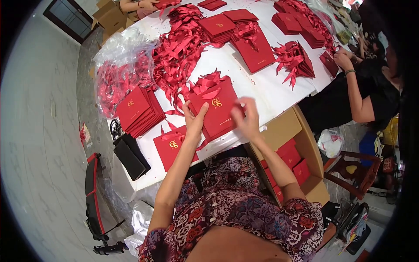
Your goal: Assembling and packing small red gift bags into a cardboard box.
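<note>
1. Red bags (220, 114), apparently several together, were at the centre, over the front of the white table (262, 89). A loose bundle could have slid out of line; whether it rested on the table could not be told.
2. The left hand (196, 120) was clamped on their nine o'clock side, thumb across the front face. Too hard a pinch might have creased the card.
3. The right hand (246, 118) blurred at their three o'clock side; I could not tell whether its fingers gripped. A hasty push might have bent the edge.
4. Toward eleven o'clock lay a ribbon heap (179, 65), near enough that loops could have snagged and pulled the bundle askew.
5. Between seven and eight o'clock, a flat bag (163, 155) lay partly beneath the left forearm, which could have dragged it off the table.
6. At four o'clock stood a cardboard box (279, 129) holding more bags; a carelessly dropped bundle could have crumpled those inside.
</note>
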### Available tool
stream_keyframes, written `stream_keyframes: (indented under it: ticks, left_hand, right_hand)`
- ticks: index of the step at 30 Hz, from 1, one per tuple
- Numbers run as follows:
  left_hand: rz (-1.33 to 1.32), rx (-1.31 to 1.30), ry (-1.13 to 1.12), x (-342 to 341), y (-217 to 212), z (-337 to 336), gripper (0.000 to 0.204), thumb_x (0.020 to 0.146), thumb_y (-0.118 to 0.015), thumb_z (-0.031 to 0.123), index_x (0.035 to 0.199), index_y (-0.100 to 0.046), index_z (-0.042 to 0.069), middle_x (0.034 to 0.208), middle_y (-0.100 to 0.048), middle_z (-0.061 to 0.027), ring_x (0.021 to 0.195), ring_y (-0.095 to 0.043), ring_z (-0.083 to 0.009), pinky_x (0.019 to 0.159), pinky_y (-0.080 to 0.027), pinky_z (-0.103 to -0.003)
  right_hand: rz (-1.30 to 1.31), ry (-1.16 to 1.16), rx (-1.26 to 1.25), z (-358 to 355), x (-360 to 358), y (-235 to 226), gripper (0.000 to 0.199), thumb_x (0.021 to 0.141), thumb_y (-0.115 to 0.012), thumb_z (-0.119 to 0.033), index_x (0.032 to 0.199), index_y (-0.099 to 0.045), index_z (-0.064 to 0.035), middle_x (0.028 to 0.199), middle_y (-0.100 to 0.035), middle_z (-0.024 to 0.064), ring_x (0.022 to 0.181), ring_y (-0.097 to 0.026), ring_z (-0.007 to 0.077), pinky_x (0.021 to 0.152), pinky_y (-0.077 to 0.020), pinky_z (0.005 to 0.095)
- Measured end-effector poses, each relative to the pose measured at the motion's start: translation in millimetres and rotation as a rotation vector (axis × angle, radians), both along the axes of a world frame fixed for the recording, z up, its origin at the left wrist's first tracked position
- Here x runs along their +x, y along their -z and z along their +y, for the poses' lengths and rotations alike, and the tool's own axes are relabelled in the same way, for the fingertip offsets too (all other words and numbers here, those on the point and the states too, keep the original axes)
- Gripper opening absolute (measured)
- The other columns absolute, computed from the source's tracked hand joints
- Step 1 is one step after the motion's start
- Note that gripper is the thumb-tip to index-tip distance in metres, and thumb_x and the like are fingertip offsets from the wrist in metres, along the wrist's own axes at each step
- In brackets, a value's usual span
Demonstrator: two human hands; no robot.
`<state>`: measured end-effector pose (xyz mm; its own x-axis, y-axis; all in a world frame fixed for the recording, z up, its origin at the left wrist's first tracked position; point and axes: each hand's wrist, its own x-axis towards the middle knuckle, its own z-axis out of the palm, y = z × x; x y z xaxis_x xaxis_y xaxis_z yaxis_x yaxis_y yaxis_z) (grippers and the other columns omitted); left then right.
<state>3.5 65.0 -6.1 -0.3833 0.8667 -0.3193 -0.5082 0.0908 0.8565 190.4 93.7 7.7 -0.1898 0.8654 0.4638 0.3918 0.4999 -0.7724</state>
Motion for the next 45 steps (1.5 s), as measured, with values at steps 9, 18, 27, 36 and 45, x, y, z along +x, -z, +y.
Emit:
stream_keyframes:
  ticks: [9, 18, 27, 36, 45]
  left_hand:
    - [0.389, 0.184, 0.066, 12, -8, -8, 0.067, 0.086, -0.075, 0.016, 0.136, -0.032, 0.006, 0.130, -0.046, -0.0175, 0.116, -0.054, -0.0231, 0.095, -0.047, -0.033]
    - [0.103, 0.115, 0.066, 6, -13, 4, 0.066, 0.088, -0.068, 0.004, 0.141, -0.029, 0.008, 0.134, -0.046, -0.0160, 0.117, -0.054, -0.0237, 0.093, -0.050, -0.034]
    - [-0.115, -0.020, -0.007, -32, -24, 18, 0.042, 0.088, -0.062, -0.001, 0.123, -0.042, 0.007, 0.116, -0.060, -0.0152, 0.099, -0.065, -0.0264, 0.082, -0.058, -0.039]
    - [-0.069, -0.006, 0.031, -25, -39, 17, 0.069, 0.090, -0.072, 0.022, 0.139, -0.027, 0.006, 0.117, -0.059, -0.0151, 0.099, -0.063, -0.0222, 0.085, -0.054, -0.034]
    - [1.088, 0.247, 0.197, -37, -32, 8, 0.118, 0.061, -0.091, 0.044, 0.150, -0.024, 0.005, 0.122, -0.054, -0.0171, 0.106, -0.052, -0.0233, 0.090, -0.045, -0.034]
  right_hand:
    - [0.553, -0.269, -0.983, 63, -15, 7, 0.049, 0.103, -0.045, -0.043, 0.127, -0.053, -0.0007, 0.118, -0.061, 0.0119, 0.107, -0.058, 0.0176, 0.096, -0.0449, 0.0296]
    - [0.434, -0.129, -0.809, 64, -15, 12, 0.037, 0.099, -0.059, -0.034, 0.119, -0.058, -0.0029, 0.099, -0.064, 0.0094, 0.089, -0.061, 0.0148, 0.082, -0.0506, 0.0287]
    - [-0.128, -0.088, 0.046, 9, 9, -56, 0.061, 0.080, -0.078, -0.026, 0.132, -0.050, -0.0083, 0.129, -0.049, 0.0172, 0.120, -0.049, 0.0299, 0.100, -0.0417, 0.0402]
    - [-0.321, -0.190, 0.396, 2, -16, -6, 0.064, 0.059, -0.068, -0.001, 0.122, -0.061, -0.0105, 0.120, -0.061, 0.0104, 0.115, -0.055, 0.0324, 0.101, -0.0411, 0.0463]
    - [0.523, -0.201, -0.282, 23, -9, 13, 0.037, 0.089, -0.062, 0.003, 0.124, -0.053, 0.0021, 0.111, -0.066, 0.0093, 0.100, -0.063, 0.0144, 0.088, -0.0501, 0.0260]
